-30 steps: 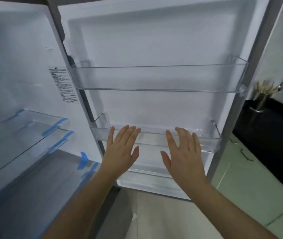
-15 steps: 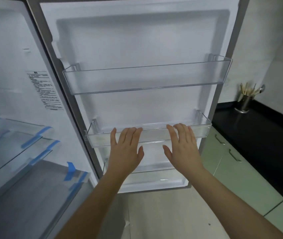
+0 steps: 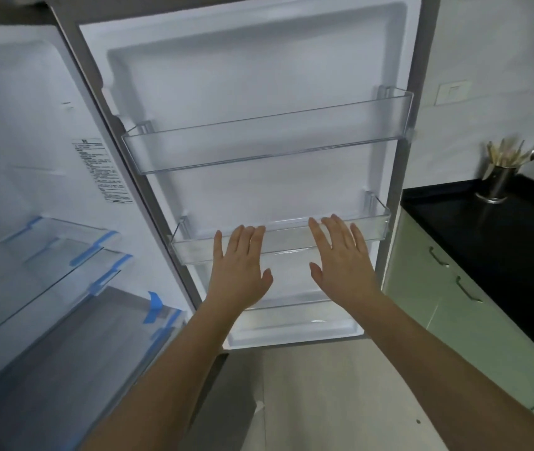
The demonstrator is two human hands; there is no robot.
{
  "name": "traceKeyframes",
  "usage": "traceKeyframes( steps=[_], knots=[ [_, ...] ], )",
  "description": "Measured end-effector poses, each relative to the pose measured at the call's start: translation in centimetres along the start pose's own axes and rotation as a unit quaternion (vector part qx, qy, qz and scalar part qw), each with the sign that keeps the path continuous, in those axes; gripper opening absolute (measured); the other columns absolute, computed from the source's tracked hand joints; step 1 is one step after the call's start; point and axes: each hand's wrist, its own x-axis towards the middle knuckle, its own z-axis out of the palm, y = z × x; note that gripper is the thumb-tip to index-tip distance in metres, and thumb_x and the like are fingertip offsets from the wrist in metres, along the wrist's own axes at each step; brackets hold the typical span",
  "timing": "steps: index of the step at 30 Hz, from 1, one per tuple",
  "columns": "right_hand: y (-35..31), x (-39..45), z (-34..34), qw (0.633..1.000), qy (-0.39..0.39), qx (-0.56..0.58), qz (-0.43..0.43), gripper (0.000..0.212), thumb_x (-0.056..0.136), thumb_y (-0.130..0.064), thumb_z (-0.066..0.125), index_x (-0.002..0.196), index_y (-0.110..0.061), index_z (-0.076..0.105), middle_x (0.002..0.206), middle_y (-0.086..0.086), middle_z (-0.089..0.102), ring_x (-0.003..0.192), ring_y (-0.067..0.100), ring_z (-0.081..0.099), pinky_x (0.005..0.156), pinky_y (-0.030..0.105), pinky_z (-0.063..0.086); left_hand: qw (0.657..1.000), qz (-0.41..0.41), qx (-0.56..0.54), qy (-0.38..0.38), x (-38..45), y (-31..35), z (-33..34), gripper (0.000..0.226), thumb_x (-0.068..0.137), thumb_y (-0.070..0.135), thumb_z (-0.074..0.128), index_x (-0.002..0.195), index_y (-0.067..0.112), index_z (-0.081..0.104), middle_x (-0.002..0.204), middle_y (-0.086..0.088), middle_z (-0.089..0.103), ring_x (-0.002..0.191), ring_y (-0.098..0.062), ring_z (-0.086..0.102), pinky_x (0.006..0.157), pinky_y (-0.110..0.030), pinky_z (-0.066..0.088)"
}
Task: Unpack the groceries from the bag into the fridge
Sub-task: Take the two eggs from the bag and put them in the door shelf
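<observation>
The fridge stands open, its white door (image 3: 252, 86) swung wide in front of me. The door carries a clear upper bin (image 3: 268, 143), a clear middle bin (image 3: 285, 242) and a lower bin (image 3: 291, 315), all without contents. My left hand (image 3: 241, 271) and my right hand (image 3: 343, 258) are held up side by side with straight fingers, palms toward the middle bin, holding nothing. Whether the fingertips touch the bin I cannot tell. No bag or groceries show.
Inside the fridge at left are glass shelves (image 3: 47, 255) with blue tape strips and a drawer (image 3: 73, 362) below. At right, a black countertop (image 3: 503, 242) holds a metal utensil cup (image 3: 496, 182) above green cabinets (image 3: 447, 304). Pale floor lies below.
The view has swung left and up, so the door sits more central. Both hands stay raised and flat before the middle bin, a little further apart than before.
</observation>
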Motion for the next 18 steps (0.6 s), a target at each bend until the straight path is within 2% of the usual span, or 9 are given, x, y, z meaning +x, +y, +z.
traceKeyframes(
  steps=[2, 5, 9, 13, 16, 18],
  knots=[
    [-0.1, 0.0, -0.3, 1.0, -0.018, -0.005, 0.0, 0.079, 0.089, -0.042, 0.058, 0.152, -0.019, 0.016, 0.157, 0.011, 0.026, 0.146, 0.031, 0.017, 0.117, 0.053, 0.015, 1.0, 0.0, 0.006, -0.031, 0.0, 0.0, -0.4, 0.081, 0.092, 0.048, 0.049, 0.155, 0.019, 0.006, 0.162, -0.004, 0.017, 0.151, -0.024, 0.006, 0.119, -0.054, -0.006],
    [-0.1, -0.1, -1.0, 0.998, -0.053, -0.018, -0.001, 0.079, 0.095, -0.046, 0.045, 0.153, -0.021, -0.001, 0.162, 0.008, 0.004, 0.149, 0.026, -0.002, 0.119, 0.048, 0.002, 0.998, 0.008, 0.019, -0.065, 0.0, -0.2, -1.1, 0.087, 0.094, 0.05, 0.047, 0.156, 0.02, -0.006, 0.165, -0.002, 0.002, 0.151, -0.023, -0.005, 0.119, -0.052, -0.007],
    [-0.6, -1.4, -2.9, 0.996, -0.083, 0.009, 0.027, 0.078, 0.097, -0.048, 0.039, 0.152, -0.021, -0.008, 0.161, 0.009, -0.014, 0.147, 0.027, -0.013, 0.119, 0.046, 0.0, 0.996, 0.022, 0.034, -0.076, -0.4, -0.8, -2.5, 0.082, 0.097, 0.054, 0.038, 0.156, 0.02, -0.008, 0.165, -0.001, -0.008, 0.151, -0.021, -0.011, 0.119, -0.049, -0.01],
    [-0.3, -3.9, -4.9, 0.992, -0.12, -0.01, 0.048, 0.072, 0.098, -0.04, 0.038, 0.153, -0.019, -0.004, 0.162, 0.008, -0.007, 0.148, 0.026, -0.006, 0.12, 0.044, 0.005, 0.999, 0.03, 0.007, -0.025, -2.2, 0.0, -3.9, 0.073, 0.098, 0.053, 0.037, 0.156, 0.019, 0.01, 0.165, -0.002, 0.005, 0.152, -0.024, -0.002, 0.12, -0.049, -0.006],
    [-0.5, -5.7, -6.5, 0.989, -0.124, -0.025, 0.076, 0.067, 0.097, -0.039, 0.039, 0.152, -0.018, 0.008, 0.162, 0.007, 0.006, 0.148, 0.024, 0.005, 0.119, 0.042, 0.011, 0.998, 0.051, -0.015, -0.022, -3.8, 0.9, -4.4, 0.071, 0.098, 0.054, 0.033, 0.156, 0.017, 0.016, 0.165, -0.005, 0.011, 0.152, -0.026, 0.004, 0.121, -0.048, -0.001],
    [-1.4, -6.6, -7.7, 0.988, -0.123, -0.036, 0.088, 0.064, 0.098, -0.039, 0.037, 0.152, -0.018, 0.011, 0.162, 0.007, 0.007, 0.148, 0.023, 0.005, 0.119, 0.041, 0.011, 0.997, 0.07, -0.034, -0.02, -4.4, 1.3, -4.9, 0.07, 0.098, 0.054, 0.036, 0.155, 0.017, 0.018, 0.165, -0.006, 0.01, 0.152, -0.026, 0.003, 0.122, -0.046, 0.002]
  ],
)
